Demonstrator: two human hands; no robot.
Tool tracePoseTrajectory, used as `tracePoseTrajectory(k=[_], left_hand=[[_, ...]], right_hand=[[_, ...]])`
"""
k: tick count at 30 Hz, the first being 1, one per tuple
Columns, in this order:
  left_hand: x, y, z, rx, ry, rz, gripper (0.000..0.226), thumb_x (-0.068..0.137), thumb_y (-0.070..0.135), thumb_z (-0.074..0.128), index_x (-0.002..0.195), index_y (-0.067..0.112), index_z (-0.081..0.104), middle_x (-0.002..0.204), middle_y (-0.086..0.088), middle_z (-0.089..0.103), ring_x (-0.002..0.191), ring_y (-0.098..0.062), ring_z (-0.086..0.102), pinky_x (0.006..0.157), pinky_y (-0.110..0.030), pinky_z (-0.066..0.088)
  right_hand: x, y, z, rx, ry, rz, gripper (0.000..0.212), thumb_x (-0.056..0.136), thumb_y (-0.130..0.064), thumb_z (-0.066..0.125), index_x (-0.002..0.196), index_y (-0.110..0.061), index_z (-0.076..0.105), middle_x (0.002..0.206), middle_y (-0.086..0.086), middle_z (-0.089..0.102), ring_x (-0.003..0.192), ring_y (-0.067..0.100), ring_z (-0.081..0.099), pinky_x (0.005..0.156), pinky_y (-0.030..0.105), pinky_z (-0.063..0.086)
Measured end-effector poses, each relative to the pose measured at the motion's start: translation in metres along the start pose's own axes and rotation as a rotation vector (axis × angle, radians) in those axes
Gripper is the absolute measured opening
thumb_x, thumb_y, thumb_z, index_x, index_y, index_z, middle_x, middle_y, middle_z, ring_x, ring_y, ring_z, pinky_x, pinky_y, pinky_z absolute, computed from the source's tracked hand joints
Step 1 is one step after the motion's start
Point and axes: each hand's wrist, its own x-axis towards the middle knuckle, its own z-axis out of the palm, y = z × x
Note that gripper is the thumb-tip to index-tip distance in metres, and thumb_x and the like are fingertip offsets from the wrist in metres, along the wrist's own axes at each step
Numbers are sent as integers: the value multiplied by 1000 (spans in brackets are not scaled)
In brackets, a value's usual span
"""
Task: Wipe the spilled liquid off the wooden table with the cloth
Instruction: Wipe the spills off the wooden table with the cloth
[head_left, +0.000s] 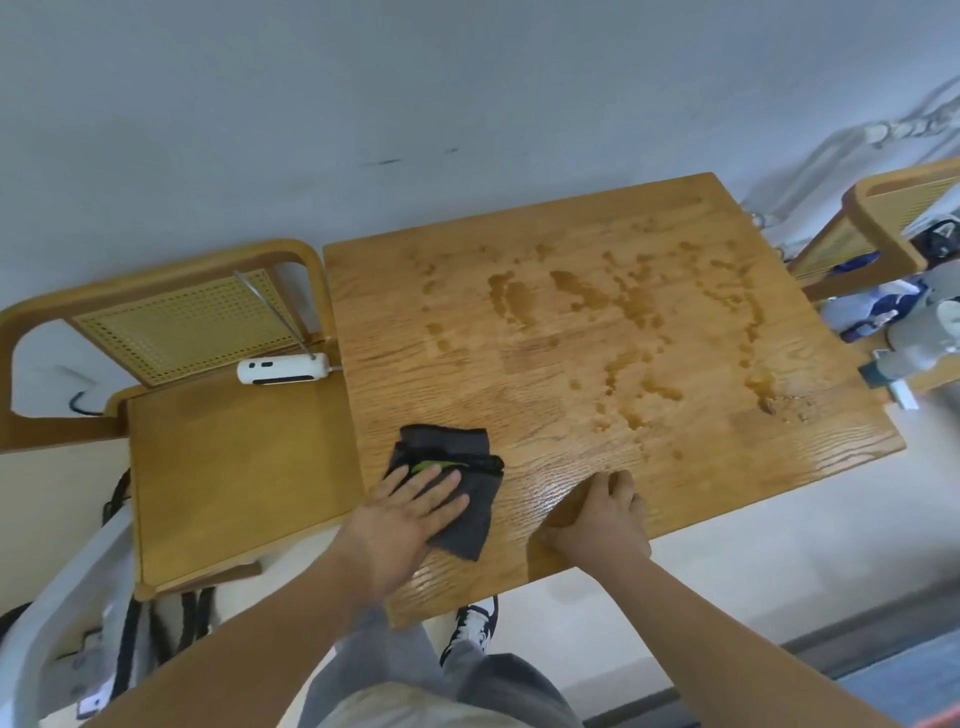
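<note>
Wooden table (395, 364): spilled liquid (524, 301) covers the far half, near the right edge; careless strokes could push it off. Cloth (441, 441) near-left, small, may saturate. Left hand (415, 509) flat on cloth; right hand (602, 519) curled, seemingly empty.

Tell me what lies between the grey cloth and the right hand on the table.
Only bare wooden table. The head view shows nothing between the grey cloth and the right hand.
</note>
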Motion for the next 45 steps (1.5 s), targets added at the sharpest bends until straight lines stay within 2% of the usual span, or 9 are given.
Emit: tracePoseTrajectory(k=[5,8,11,13,18,24,33,40,45], left_hand=[[24,1,-33,-308,15,-520,66,108,38,35,164,36,-1,171,5,-14,157,-26,-16,128,-48,-3],[11,16,-22,-243,-41,-302,70,103,42,42,163,37,7,171,5,-10,158,-30,-12,128,-53,1],[-2,-15,-9,-89,-57,-16,75,85,45,60,156,37,38,167,3,30,152,-27,30,120,-52,35],[5,-45,-13,-24,-15,-23,74,83,41,58,156,36,40,164,2,36,150,-25,35,121,-48,29],[46,-75,-39,-273,-19,-414,68,108,41,33,161,40,-10,167,7,-24,155,-24,-23,128,-46,-6],[46,-136,-20,4,70,167,72,93,51,51,160,42,25,170,6,23,156,-30,18,118,-53,12],[147,-183,-62,-156,105,-172,67,104,49,37,163,42,5,173,-1,-8,156,-37,-18,125,-60,-6],[162,-223,-75,60,-26,486,62,102,52,24,160,51,2,171,14,-7,157,-23,-19,124,-48,-15],[190,-209,-87,-146,105,-106,60,106,53,26,159,50,-2,171,10,-14,156,-27,-20,126,-50,-13]], right_hand=[[18,-29,-19,99,-39,-177,101,77,-45,79,155,-23,19,158,10,14,145,35,14,112,43,38],[31,-53,-27,9,-34,-232,109,77,-42,80,159,-26,10,160,10,10,147,35,10,115,45,36],[46,-80,-39,-97,-20,-219,124,71,-50,87,160,-25,3,160,10,5,149,36,7,118,50,34],[56,-97,-45,-157,-11,-203,133,67,-54,89,160,-25,-1,161,11,3,149,35,6,116,50,35],[81,-139,-56,-124,-11,-129,131,67,-56,89,160,-30,1,161,10,4,148,35,8,107,52,44],[92,-167,-59,-185,-8,-37,129,68,-48,92,161,-26,5,159,18,10,142,41,19,83,47,59],[95,-174,-53,-75,30,38,123,67,-26,95,159,-31,13,161,11,6,148,40,10,94,50,55],[91,-170,-58,-48,15,29,132,66,-37,96,161,-36,3,165,6,0,153,36,4,95,46,57],[93,-170,-58,-39,23,36,135,59,-35,99,159,-36,8,163,5,4,150,35,8,94,48,57]])
